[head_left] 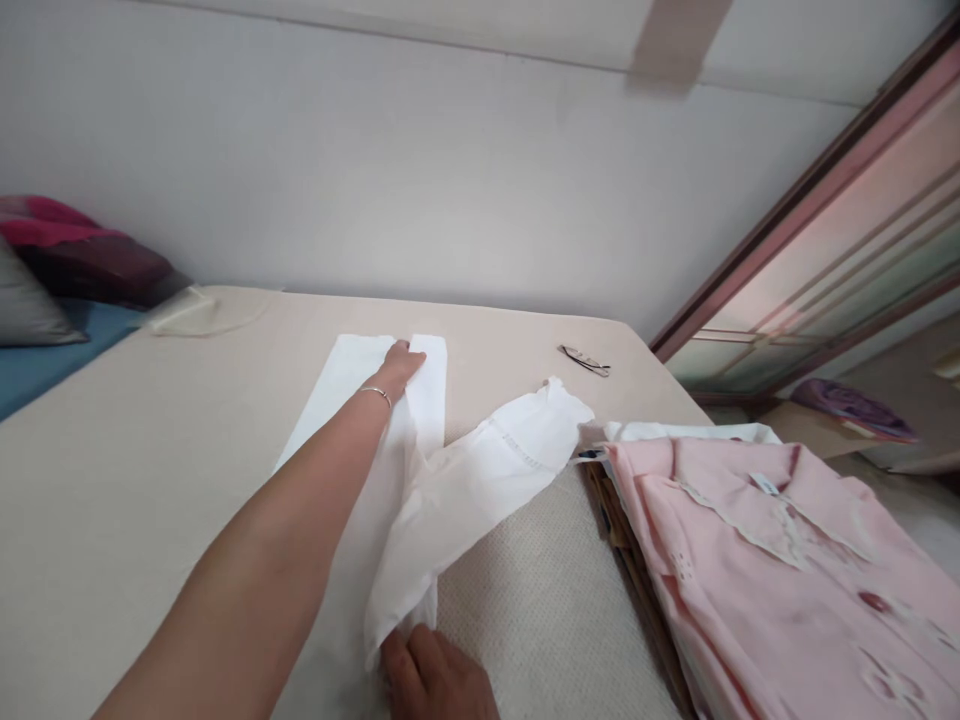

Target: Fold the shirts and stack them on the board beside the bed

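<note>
The thin white cotton garment (409, 470) lies stretched along the middle of the beige bed (112, 480), reaching toward its far edge. The left hand (399, 368) presses flat on the far end, fingers spread, grip holding nothing. The right hand (435, 680) pins the near end, whether pinched cannot be told. It looks light, limp and easily creased; best taken at edges and corners.
</note>
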Demonstrator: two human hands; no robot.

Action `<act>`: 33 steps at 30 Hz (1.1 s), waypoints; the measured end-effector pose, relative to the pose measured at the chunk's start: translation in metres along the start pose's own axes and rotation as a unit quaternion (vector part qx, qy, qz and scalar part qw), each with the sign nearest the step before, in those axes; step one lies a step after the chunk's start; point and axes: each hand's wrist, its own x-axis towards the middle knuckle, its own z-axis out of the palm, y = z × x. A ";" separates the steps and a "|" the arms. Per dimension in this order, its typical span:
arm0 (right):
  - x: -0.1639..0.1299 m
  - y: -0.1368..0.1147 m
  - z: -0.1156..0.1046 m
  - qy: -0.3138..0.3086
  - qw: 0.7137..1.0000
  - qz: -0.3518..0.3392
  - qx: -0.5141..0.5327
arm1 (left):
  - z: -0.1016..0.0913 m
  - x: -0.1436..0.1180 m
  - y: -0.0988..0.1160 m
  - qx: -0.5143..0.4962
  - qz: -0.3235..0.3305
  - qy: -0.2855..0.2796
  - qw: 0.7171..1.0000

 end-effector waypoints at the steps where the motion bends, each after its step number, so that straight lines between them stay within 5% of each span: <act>1: 0.001 0.000 -0.004 -0.019 1.000 0.003 0.013 | -0.008 -0.009 -0.001 0.026 0.015 0.019 0.999; 4: 0.004 0.001 -0.016 -0.060 0.996 -0.007 0.061 | -0.035 -0.060 -0.005 0.104 0.071 0.041 0.991; 7: 0.008 0.000 -0.025 -0.074 0.993 -0.015 0.095 | -0.046 -0.136 -0.006 0.219 0.182 -0.024 0.958; 9: 0.011 -0.003 -0.029 -0.082 0.991 -0.009 0.100 | -0.032 -0.186 -0.003 0.246 0.234 -0.074 0.938; 12: 0.016 -0.009 -0.030 -0.078 0.992 0.007 0.103 | 0.018 -0.234 0.008 0.323 0.270 -0.132 0.897; 15: 0.020 -0.010 -0.023 -0.042 0.991 -0.003 0.130 | 0.078 -0.244 0.020 0.362 0.312 -0.158 0.864; 18: 0.022 -0.007 -0.010 -0.048 0.987 -0.009 0.154 | 0.123 -0.228 0.030 0.333 0.294 -0.156 0.882; 22: 0.018 0.000 -0.001 -0.079 0.988 -0.008 0.131 | 0.135 -0.188 0.040 0.266 0.243 -0.139 0.923; 26: 0.012 -0.002 -0.020 -0.089 0.989 -0.035 0.112 | 0.078 -0.149 0.045 0.133 0.186 -0.102 0.968; 30: 0.007 -0.006 -0.041 -0.087 0.990 -0.012 0.107 | -0.035 -0.133 0.023 -0.029 0.142 -0.040 0.989; 33: 0.005 -0.009 -0.043 -0.084 0.991 -0.001 0.106 | -0.119 -0.139 -0.023 -0.295 0.073 0.081 0.949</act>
